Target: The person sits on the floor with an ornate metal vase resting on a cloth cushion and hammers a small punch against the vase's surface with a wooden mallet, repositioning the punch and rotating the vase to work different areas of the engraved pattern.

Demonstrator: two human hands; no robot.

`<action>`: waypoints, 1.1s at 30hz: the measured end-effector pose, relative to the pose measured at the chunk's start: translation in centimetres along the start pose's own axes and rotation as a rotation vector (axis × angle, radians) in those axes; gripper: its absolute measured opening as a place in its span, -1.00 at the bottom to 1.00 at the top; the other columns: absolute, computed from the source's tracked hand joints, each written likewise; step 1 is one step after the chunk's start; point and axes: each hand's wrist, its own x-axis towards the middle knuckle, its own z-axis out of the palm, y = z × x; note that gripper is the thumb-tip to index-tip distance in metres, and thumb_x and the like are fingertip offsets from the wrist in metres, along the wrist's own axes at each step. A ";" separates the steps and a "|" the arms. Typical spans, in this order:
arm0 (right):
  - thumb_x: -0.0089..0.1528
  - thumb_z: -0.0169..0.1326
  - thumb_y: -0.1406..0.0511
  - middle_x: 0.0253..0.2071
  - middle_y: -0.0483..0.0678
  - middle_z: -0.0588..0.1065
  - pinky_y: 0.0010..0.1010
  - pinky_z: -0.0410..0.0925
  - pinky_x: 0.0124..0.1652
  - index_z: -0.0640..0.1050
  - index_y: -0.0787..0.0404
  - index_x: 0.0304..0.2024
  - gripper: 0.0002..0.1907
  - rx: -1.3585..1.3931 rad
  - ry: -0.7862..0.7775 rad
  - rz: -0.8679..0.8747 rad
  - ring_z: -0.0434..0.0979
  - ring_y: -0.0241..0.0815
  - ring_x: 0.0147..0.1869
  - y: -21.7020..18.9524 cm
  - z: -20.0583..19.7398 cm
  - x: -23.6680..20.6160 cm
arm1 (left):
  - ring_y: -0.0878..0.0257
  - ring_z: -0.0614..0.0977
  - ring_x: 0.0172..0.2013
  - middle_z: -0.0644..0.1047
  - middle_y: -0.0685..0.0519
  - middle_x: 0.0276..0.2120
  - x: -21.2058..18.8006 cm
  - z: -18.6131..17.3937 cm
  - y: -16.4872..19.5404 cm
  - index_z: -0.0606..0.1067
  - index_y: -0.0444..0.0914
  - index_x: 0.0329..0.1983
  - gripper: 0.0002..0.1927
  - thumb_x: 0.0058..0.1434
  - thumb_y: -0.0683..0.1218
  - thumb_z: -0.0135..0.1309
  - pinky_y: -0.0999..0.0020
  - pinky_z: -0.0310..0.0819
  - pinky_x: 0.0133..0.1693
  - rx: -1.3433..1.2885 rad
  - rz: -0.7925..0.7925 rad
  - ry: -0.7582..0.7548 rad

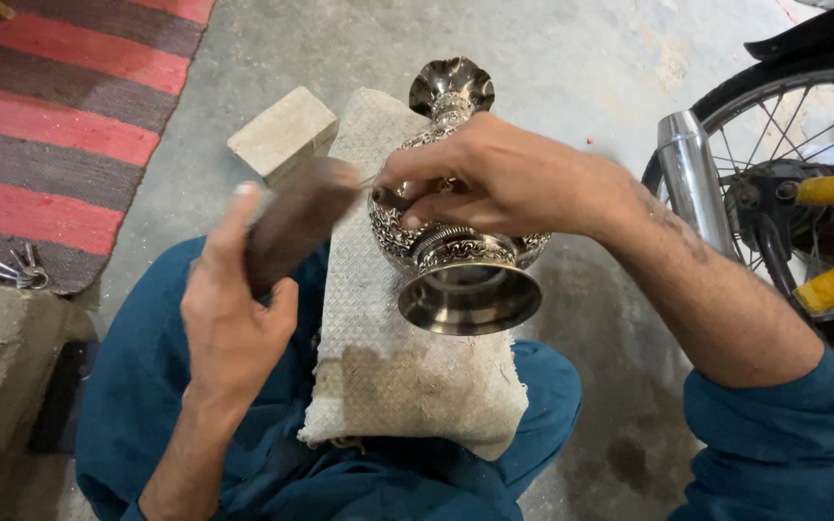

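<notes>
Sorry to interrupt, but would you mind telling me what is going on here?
A person sits on the floor with an engraved metal vase lying on its side on a padded cloth cushion across the lap. The right hand rests on the vase and pinches a thin pointed tool against its patterned body. The left hand grips a dark wooden mallet, blurred with motion, beside the tool. A stone block sits by the cushion, keys lie on the striped rug.

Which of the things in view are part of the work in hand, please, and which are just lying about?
In use: metal vase, thin tool in right hand, brown block in left hand, padded cloth.

Lying about: brick, keys, striped rug, motorcycle wheel.
</notes>
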 end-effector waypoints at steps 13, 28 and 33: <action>0.28 0.17 0.24 -0.36 -0.08 0.65 -0.29 0.49 -0.39 0.56 0.13 0.00 -0.75 -0.006 0.033 0.009 0.70 -0.22 -0.34 0.4 0.1 -0.7 | -0.13 0.59 0.06 0.51 -0.20 0.09 0.5 0.1 -0.2 0.22 -0.21 0.49 -0.14 0.09 -0.31 0.20 0.04 0.46 0.08 0.054 -0.016 -0.031; 0.28 0.19 0.25 -0.29 -0.07 0.67 -0.30 0.48 -0.33 0.57 0.16 0.04 -0.71 0.038 0.048 0.040 0.70 -0.24 -0.27 0.8 -0.1 -1.3 | -0.09 0.60 0.06 0.50 -0.15 0.08 1.5 -0.3 0.5 0.18 -0.11 0.53 -0.14 0.15 -0.29 0.17 0.08 0.50 0.03 -0.008 0.013 -0.004; 0.27 0.19 0.25 -0.23 -0.06 0.66 -0.40 0.55 -0.29 0.58 0.15 0.08 -0.67 0.024 0.093 -0.011 0.71 -0.24 -0.25 1.3 0.1 -1.5 | -0.12 0.58 0.21 0.45 -0.19 0.25 1.9 0.0 0.6 0.15 -0.11 0.54 -0.16 0.20 -0.28 0.14 0.06 0.51 0.16 -0.202 0.066 0.068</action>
